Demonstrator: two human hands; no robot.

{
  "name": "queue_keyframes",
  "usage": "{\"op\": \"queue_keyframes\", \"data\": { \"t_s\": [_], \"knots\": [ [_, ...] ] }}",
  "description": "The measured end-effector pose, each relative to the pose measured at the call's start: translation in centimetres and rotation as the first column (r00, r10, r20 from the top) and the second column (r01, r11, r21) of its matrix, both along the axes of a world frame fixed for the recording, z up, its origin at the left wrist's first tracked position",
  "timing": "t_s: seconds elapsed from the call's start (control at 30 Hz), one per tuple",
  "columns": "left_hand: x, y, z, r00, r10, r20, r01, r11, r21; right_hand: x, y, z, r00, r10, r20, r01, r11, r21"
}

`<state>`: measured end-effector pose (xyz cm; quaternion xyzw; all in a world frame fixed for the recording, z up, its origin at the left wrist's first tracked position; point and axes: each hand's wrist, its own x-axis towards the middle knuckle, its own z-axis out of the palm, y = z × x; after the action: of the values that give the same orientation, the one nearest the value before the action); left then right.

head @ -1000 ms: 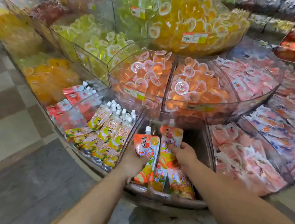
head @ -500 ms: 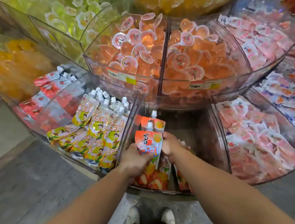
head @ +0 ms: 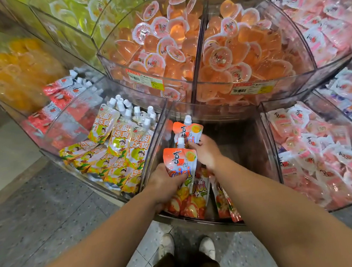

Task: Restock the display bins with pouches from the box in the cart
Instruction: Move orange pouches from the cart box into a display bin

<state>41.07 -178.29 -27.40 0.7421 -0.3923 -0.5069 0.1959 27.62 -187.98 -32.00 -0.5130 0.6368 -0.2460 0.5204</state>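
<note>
Both hands have sunk deeper into the clear bin (head: pixel 264 147), left hand (head: pixel 164 182) gripping the front orange pouch (head: pixel 180 164), right hand (head: pixel 206 152) gripping the rear pouch (head: pixel 188 130), so placement looks underway.

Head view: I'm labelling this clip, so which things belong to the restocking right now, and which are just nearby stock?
In the job:
- left hand gripping the front orange pouch
- right hand holding the rear orange pouch
- the clear bin they stand in

Just nearby:
- yellow-green pouches
- peach jelly cups
- pink packets
- red pouches
</note>
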Motion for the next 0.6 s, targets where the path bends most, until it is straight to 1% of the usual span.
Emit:
{"op": "queue_keyframes", "data": {
  "t_s": [0.07,0.17,0.27,0.37,0.47,0.53,0.6],
  "knots": [
    [-0.1,0.0,0.0,1.000,0.010,-0.015,-0.010,1.000,0.007,-0.1,0.0,0.3,1.000,0.008,0.009,-0.008,1.000,0.023],
    [-0.1,0.1,0.1,0.999,0.027,-0.032,-0.026,0.999,0.024,-0.8,0.4,0.9,0.999,0.041,0.015,-0.041,0.999,-0.013],
    [0.0,0.0,0.0,0.998,0.031,-0.050,-0.030,0.999,0.033,-1.6,1.2,1.3,0.996,0.029,0.079,-0.030,0.999,0.014],
    [0.0,0.1,0.0,0.992,0.028,-0.120,-0.022,0.998,0.050,-2.0,2.6,0.7,0.996,0.059,0.068,-0.060,0.998,0.002],
    [0.0,0.2,0.1,0.982,0.028,-0.189,-0.019,0.999,0.050,-1.8,4.2,-0.3,0.992,0.057,0.112,-0.066,0.994,0.085],
    [-0.1,0.2,0.2,0.977,0.025,-0.213,-0.016,0.999,0.040,-1.5,4.6,-0.5,0.985,0.006,0.172,-0.029,0.991,0.129],
    [-0.1,0.2,0.1,0.976,0.035,-0.215,-0.027,0.999,0.041,-1.1,4.2,-0.4,0.966,-0.070,0.247,0.018,0.978,0.206]
  ]
}}
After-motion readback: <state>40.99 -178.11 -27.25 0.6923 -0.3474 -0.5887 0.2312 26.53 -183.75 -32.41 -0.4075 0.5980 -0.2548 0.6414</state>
